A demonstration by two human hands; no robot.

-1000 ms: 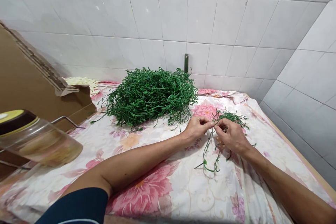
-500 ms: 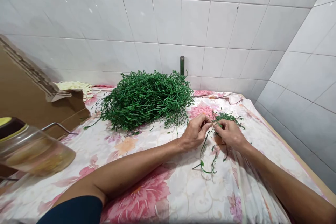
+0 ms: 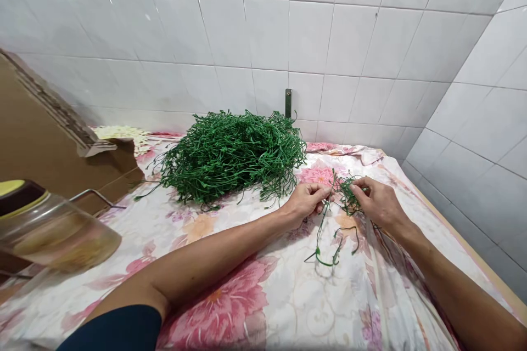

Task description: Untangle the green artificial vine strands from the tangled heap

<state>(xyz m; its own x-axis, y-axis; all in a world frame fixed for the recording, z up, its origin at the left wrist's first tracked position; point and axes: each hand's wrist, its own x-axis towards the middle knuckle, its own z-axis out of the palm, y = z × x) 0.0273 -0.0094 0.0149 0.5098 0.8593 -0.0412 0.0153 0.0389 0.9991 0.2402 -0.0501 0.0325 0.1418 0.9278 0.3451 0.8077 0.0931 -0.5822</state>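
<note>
My left hand [image 3: 308, 202] pinches a thin green stem strand [image 3: 320, 230], which hangs down toward the cloth and curls at its lower end. To its right, my right hand [image 3: 376, 202] has its fingertips closed at a small bunch of green stems [image 3: 349, 194]; what exactly they grip is too small to tell. A large tangled pile of green stems [image 3: 234, 156] lies beyond my left hand, against the wall side of the flowered cloth [image 3: 288, 296].
At the left a clear jar [image 3: 61, 230] with a yellow and brown lid stands near a cardboard piece [image 3: 53, 142]. Pale cream pieces [image 3: 123, 134] lie behind the cardboard. A metal bracket [image 3: 288, 103] is on the tiled wall [image 3: 267, 27].
My hands have come apart; the right one has moved right, to the small bunch. The left hand now holds the strand a little apart from it. The view has shifted slightly.
</note>
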